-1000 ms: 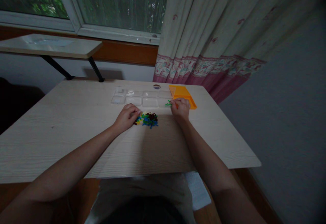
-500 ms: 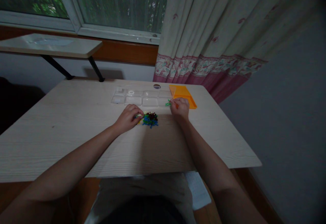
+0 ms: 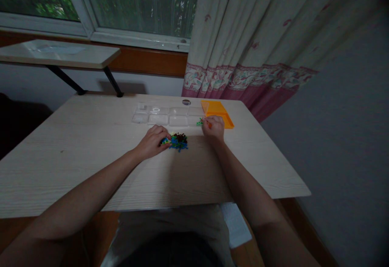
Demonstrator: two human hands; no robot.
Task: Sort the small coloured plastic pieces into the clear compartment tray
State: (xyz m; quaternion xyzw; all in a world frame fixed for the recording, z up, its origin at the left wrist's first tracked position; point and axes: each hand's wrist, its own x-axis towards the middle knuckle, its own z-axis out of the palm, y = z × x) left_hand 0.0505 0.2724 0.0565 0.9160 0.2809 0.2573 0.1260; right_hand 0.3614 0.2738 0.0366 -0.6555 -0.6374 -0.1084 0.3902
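Observation:
A pile of small blue, green, yellow and dark plastic pieces [image 3: 179, 141] lies on the table. My left hand [image 3: 154, 141] rests at the left edge of this pile, thumb and fingers apart around a few pieces. Behind the pile is a clear compartment tray [image 3: 159, 119]. Some small green pieces [image 3: 199, 122] are at the right end of its near row. Over that end is my right hand [image 3: 214, 127], its fingers closed together beside the green pieces. A bit of orange shows at its fingers; what they hold, if anything, is too small to name.
An open orange box [image 3: 226, 118] stands just right of the tray, partly behind my right hand. A small dark round spot [image 3: 186, 102] is on the table behind the tray. A raised shelf [image 3: 69, 54] on black legs is at the back left, and a curtain [image 3: 237, 56] hangs behind.
The thumb and fingers of my left hand have spread apart at the pile, and more pieces show between them. My right hand has stayed nearly still over the tray's right end.

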